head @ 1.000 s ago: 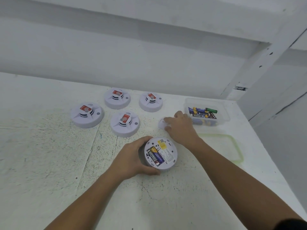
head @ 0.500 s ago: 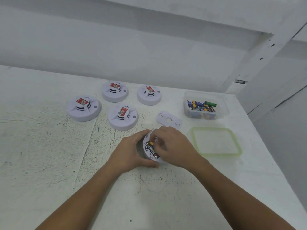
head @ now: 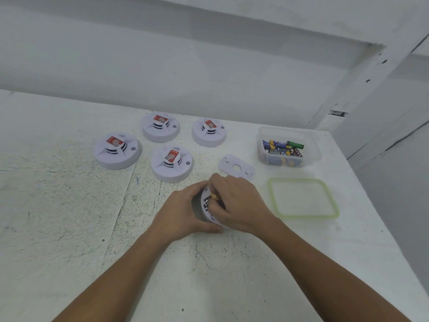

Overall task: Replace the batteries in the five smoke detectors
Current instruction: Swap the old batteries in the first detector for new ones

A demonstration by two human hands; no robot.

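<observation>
Detectors are counted at five. Four smoke detectors are set face up in a loose cluster on the white tabletop, each topped with one red label, and none is touched. The fifth detector is held nearer the person, tipped on its edge against the tabletop with its open back turned toward the right. It is gripped by the left hand, whose fingers and thumb are wrapped round its rim. The right hand is laid over the open back, its fingertips curled down onto one battery, of which only a yellow end and a dark strip are seen; whether it is seated or lifted cannot be told. One flat white cover plate is lying just beyond the right hand, apart from it. One clear container is placed farther right, and loose batteries are heaped inside it, too jumbled to be counted. One green-rimmed lid is laid flat just in front of the container.
</observation>
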